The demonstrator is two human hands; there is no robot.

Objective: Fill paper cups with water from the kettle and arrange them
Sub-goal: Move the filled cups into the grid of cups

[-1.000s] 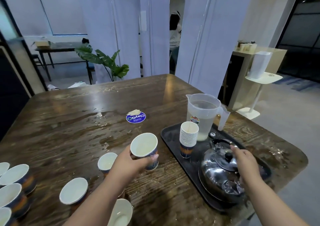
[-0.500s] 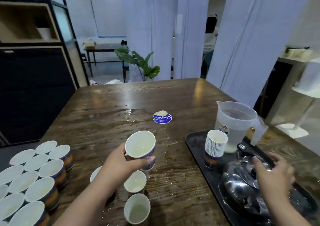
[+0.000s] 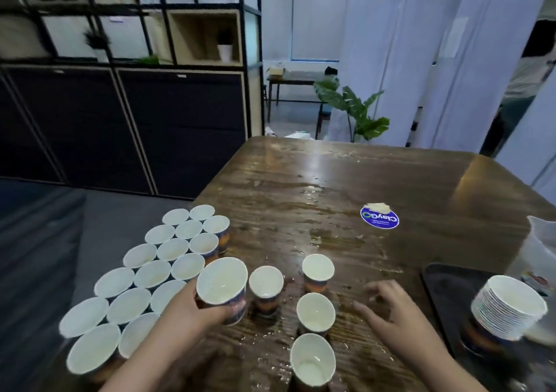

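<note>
Left hand [image 3: 192,307] is wrapped around a paper cup [image 3: 222,289] at lower centre of the frame, right beside the packed block of cups [image 3: 144,274] at lower left of the wet wooden bench [image 3: 346,181]. Right hand [image 3: 400,313] hovers at lower right, fingers spread and gripping nothing, just right of four loose cups [image 3: 316,310]. At the right edge a stack of cups [image 3: 505,310] stands on the dark tray [image 3: 442,289]; the kettle is out of frame.
</note>
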